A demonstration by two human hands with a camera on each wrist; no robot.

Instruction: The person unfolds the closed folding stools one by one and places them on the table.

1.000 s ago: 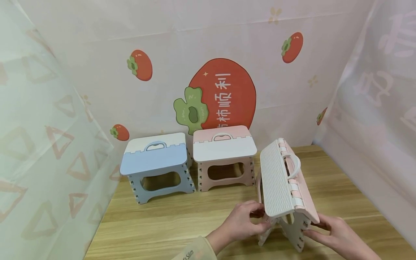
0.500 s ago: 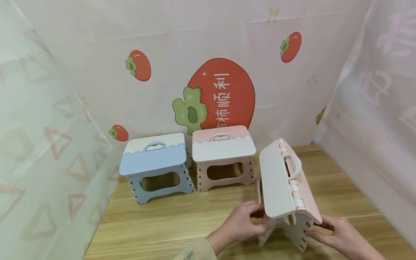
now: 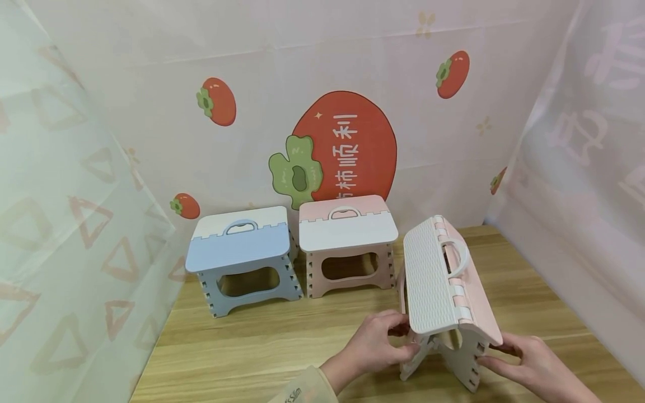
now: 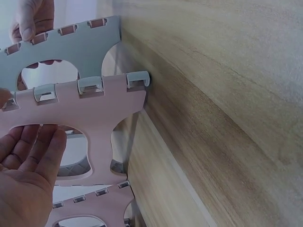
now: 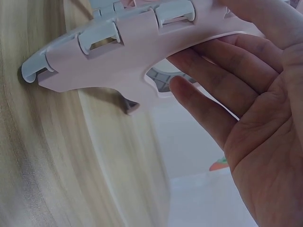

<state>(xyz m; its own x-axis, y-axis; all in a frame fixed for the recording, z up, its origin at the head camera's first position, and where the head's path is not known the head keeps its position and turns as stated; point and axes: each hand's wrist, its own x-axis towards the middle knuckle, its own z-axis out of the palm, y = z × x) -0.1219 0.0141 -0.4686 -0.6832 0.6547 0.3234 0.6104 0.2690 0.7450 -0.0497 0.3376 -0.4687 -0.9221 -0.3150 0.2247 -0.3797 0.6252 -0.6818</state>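
A half-unfolded pink and white folding stool (image 3: 433, 280) stands at the right of the table in the head view, its two top panels sloping like a roof and its handle (image 3: 457, 257) up at the ridge. My left hand (image 3: 375, 341) grips its left leg panel near the front; in the left wrist view, the fingers (image 4: 35, 146) lie at the cutout of that pink panel (image 4: 99, 118). On the opposite side my right hand (image 3: 529, 361) holds the other leg panel by its edge, with fingers (image 5: 222, 71) reaching into the cutout in the right wrist view.
Behind to the left stand an unfolded blue and white stool (image 3: 239, 240) and an unfolded pink and white stool (image 3: 347, 229), side by side. Printed sheets (image 3: 242, 157) wall the wooden table (image 3: 227, 358) at the back and both sides.
My right hand has shifted slightly to the right with the right leg panel and top panel, so the stool's legs spread a little wider. My left hand stays nearly still.
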